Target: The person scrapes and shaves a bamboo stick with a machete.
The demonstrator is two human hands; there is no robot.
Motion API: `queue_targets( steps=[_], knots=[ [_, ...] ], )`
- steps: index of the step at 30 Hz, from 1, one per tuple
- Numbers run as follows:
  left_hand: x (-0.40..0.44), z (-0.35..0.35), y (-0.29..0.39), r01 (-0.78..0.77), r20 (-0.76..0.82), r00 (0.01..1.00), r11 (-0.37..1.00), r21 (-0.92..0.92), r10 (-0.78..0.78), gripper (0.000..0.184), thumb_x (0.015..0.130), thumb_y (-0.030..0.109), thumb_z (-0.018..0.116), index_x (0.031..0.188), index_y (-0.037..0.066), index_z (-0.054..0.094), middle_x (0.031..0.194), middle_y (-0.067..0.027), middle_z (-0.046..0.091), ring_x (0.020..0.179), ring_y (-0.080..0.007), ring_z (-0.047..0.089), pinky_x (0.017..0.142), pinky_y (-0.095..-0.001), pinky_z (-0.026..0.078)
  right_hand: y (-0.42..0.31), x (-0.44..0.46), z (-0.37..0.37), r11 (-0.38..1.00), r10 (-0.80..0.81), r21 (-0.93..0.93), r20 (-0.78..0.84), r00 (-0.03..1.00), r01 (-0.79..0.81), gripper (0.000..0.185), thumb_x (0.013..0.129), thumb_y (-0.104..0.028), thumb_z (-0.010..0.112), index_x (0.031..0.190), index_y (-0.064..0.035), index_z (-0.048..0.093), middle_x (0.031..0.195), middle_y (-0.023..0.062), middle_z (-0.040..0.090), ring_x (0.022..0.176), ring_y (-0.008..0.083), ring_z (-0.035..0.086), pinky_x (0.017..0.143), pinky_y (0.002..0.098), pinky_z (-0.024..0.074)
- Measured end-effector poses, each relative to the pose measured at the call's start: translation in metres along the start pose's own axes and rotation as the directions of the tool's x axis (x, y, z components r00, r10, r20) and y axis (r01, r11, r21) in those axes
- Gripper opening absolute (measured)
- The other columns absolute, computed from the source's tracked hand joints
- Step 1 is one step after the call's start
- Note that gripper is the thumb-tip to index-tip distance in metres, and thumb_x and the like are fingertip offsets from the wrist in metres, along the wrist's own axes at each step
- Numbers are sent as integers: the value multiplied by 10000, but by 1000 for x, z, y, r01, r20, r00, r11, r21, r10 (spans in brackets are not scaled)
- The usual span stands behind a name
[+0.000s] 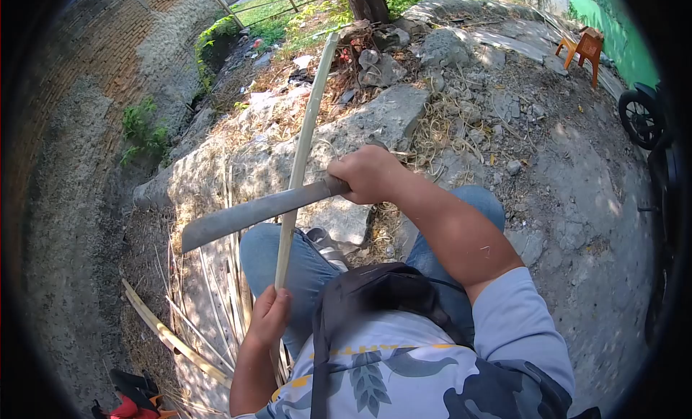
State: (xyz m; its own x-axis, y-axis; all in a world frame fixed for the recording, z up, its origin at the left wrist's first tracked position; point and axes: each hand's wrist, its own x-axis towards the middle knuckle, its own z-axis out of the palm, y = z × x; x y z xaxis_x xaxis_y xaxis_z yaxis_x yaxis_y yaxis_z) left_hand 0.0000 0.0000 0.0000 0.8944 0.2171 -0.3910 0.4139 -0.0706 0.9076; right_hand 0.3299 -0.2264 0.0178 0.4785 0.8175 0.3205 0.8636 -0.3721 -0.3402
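Observation:
My right hand [366, 175] is wrapped round the handle of a machete [252, 211], whose broad grey blade points left. The blade crosses a long pale strip of split bamboo [306, 134]; whether it touches the strip I cannot tell. Lower down, my left hand [271, 312] grips the bottom end of that strip, which stands up and leans slightly right toward its top. Several thin split strips [216, 293] lie on the ground beside my left leg. A thicker pale piece [169, 338] rests farther left.
A brick wall [94, 73] runs along the left. Ahead are a broken concrete slab [382, 120], rubble, curled shavings [450, 134] and a tree trunk [366, 2]. An orange plastic stool [585, 53] and a motorbike wheel [640, 118] are at the right. A black bag [382, 293] sits on my lap.

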Motion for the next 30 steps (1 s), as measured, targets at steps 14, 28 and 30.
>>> queue_targets(
  steps=[14, 28, 30],
  knots=[
    [-34, -12, 0, 147, 14, 989, 981, -125, -146, 253, 1112, 327, 546, 997, 104, 574, 682, 63, 436, 539, -48, 371, 490, -242, 300, 50, -8, -3, 953, 300, 66, -113, 947, -294, 189, 831, -289, 755, 917, -139, 679, 845, 127, 728, 850, 381, 721, 743, 507, 562],
    [-46, -13, 11, 149, -53, 987, 989, -12, -149, 313, 1126, 343, 522, 959, 85, 576, 652, 53, 458, 523, -54, 407, 479, -231, 323, 67, -7, 3, 964, 265, 55, -66, 962, -261, 179, 805, -263, 757, 894, -142, 661, 818, 105, 716, 853, 366, 722, 771, 501, 567],
    [-48, -13, 11, 181, -59, 982, 983, -26, -182, 312, 1125, 339, 524, 964, 79, 587, 641, 55, 462, 511, -53, 408, 470, -234, 322, 67, -8, 4, 938, 341, 86, -68, 938, -335, 185, 823, -277, 751, 913, -141, 663, 835, 110, 721, 867, 374, 723, 775, 509, 570]
  ],
)
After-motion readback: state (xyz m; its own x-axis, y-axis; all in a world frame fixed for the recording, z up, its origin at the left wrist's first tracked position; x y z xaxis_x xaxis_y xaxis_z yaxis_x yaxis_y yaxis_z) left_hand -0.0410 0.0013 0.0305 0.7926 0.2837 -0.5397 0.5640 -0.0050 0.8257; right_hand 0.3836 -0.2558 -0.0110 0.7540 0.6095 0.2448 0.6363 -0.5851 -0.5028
